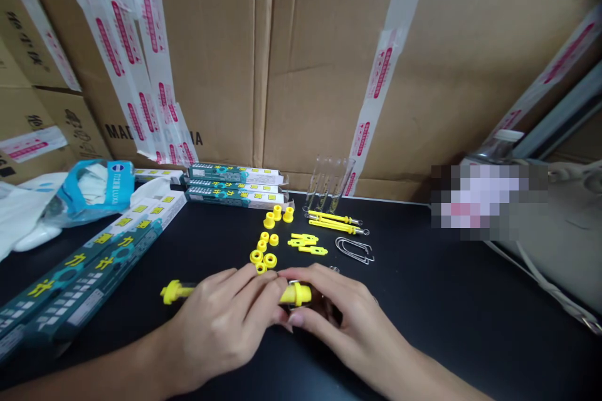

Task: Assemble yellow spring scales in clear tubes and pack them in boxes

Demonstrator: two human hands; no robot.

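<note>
Fingers (pixel 256 285) of both hands pinched on yellow-capped tube (pixel 296 293).
Left hand (pixel 221 326), right hand (pixel 357 332) mid-desk (pixel 423 276); yellow plastic parts (pixel 266 250) just beyond.

The counter (pixel 414 288) is black. At nine o'clock from the hands lie teal boxes (pixel 79 276) patterned with yellow characters and white panels. Bright yellow plastic rings (pixel 262 257) sit at twelve o'clock. A yellow plastic cap (pixel 297 294) shows between the left hand (pixel 221 326) and right hand (pixel 348 319). Beyond, brown cardboard (pixel 320 62) carries white packing tape (pixel 380 81) printed with repeating red marks, and a blue-and-white packet (pixel 89 191) lies at ten o'clock.

Left hand (pixel 221 326) and right hand (pixel 348 326), fingertips meeting
</note>
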